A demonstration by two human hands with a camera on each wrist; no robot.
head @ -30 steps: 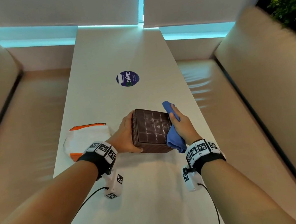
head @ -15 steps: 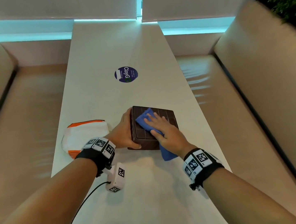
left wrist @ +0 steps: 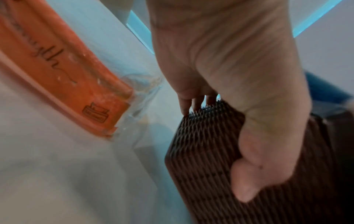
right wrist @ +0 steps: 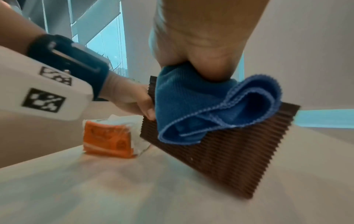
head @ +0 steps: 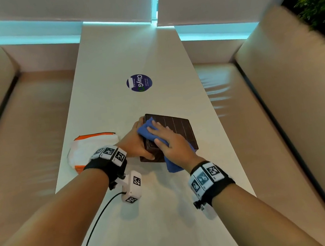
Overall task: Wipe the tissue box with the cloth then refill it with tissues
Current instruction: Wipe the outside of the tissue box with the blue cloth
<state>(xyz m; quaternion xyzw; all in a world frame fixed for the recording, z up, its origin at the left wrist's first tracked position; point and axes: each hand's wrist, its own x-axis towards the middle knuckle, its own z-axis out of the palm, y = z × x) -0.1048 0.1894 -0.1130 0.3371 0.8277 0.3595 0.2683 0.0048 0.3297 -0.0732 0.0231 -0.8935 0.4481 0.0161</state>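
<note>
The person's right hand [head: 169,142] is pressing a blue microfibre cloth [head: 148,132] flat against the top of the brown ribbed tissue box [head: 181,128], fingers spread and straight over it; the left hand [head: 137,141] is gripping the box's left side, thumb curling round the near corner; the box is sitting on the white table [head: 149,217], seemingly tipped a little; the orange-and-white tissue pack [head: 90,148] is lying just beside the left wrist; the box looks light and stiff, its ribbing likely catching the soft cloth, so bracing by the side walls seems wisest.
</note>
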